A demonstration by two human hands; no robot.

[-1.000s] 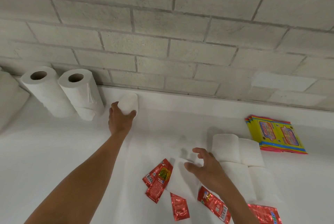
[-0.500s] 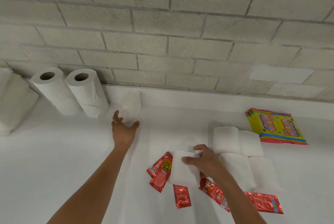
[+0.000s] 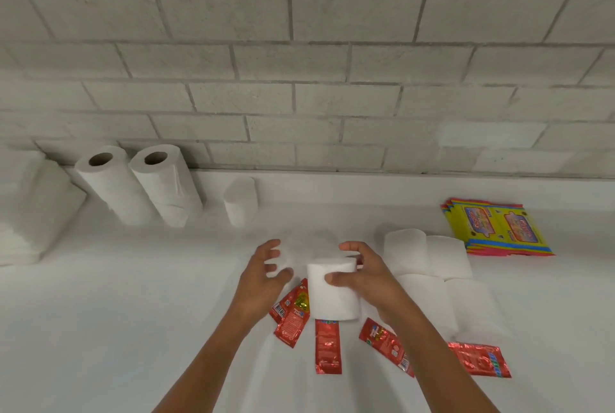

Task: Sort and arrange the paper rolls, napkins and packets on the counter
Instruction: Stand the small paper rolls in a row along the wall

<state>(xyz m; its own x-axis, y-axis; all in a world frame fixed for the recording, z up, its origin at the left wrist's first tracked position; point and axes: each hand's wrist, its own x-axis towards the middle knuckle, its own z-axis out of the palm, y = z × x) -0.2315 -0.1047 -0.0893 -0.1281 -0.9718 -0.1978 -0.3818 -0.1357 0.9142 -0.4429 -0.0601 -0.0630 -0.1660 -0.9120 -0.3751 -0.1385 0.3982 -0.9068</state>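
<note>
My right hand [image 3: 367,274] grips a small white paper roll [image 3: 332,292], lifted upright above the red sauce packets [image 3: 327,344] scattered on the white counter [image 3: 116,312]. My left hand [image 3: 263,274] hovers just left of that roll, fingers spread and holding nothing. Another small roll [image 3: 240,201] stands upright at the back wall beside two tall paper towel rolls [image 3: 139,184]. Several small rolls [image 3: 429,266] lie clustered to the right of my right hand.
A stack of yellow snack packets [image 3: 496,228] lies at the back right. A pile of white napkins [image 3: 31,209] sits at the far left. A grey brick wall [image 3: 299,79] closes off the back of the counter.
My left hand let go of the small roll at the back wall and came back toward the middle. My right hand picked up a small roll and raised it off the packets.
</note>
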